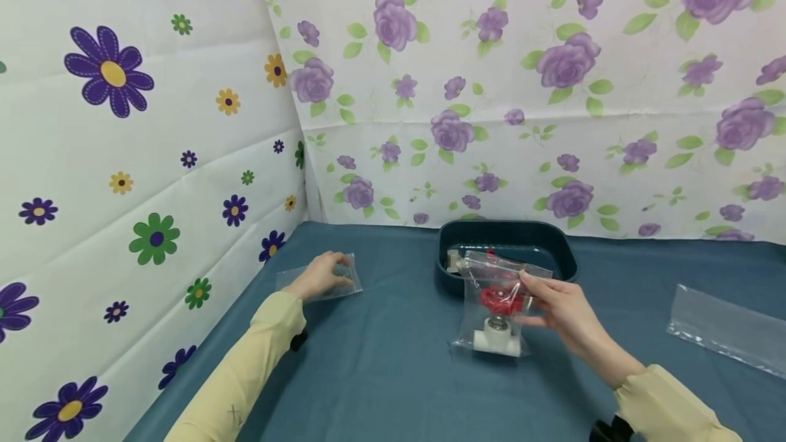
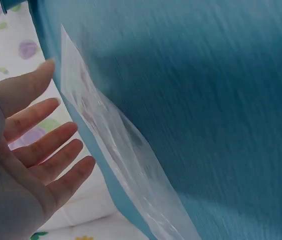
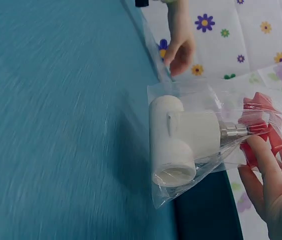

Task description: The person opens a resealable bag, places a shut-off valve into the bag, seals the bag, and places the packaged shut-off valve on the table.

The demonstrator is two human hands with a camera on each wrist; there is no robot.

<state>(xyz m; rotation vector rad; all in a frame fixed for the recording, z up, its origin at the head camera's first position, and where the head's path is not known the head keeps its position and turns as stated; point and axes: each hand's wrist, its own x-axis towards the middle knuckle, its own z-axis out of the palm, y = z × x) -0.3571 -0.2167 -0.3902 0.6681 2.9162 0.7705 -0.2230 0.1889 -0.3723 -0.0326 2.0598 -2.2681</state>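
My right hand holds a clear zip bag by its upper right side, fingers around the edge. Inside the bag is a stop valve with a red handwheel, a metal stem and a white T-shaped body. The right wrist view shows the valve lying sideways, with fingertips against the plastic by the handwheel. At the left, my left hand hovers with loosely bent fingers over a flat clear bag. In the left wrist view its fingers are spread and hold nothing, beside that bag.
Behind the held bag stands a dark teal bin, with a whitish piece and something red inside. Another flat clear bag lies at the right on the blue tablecloth. Flowered sheets hang behind and at the left.
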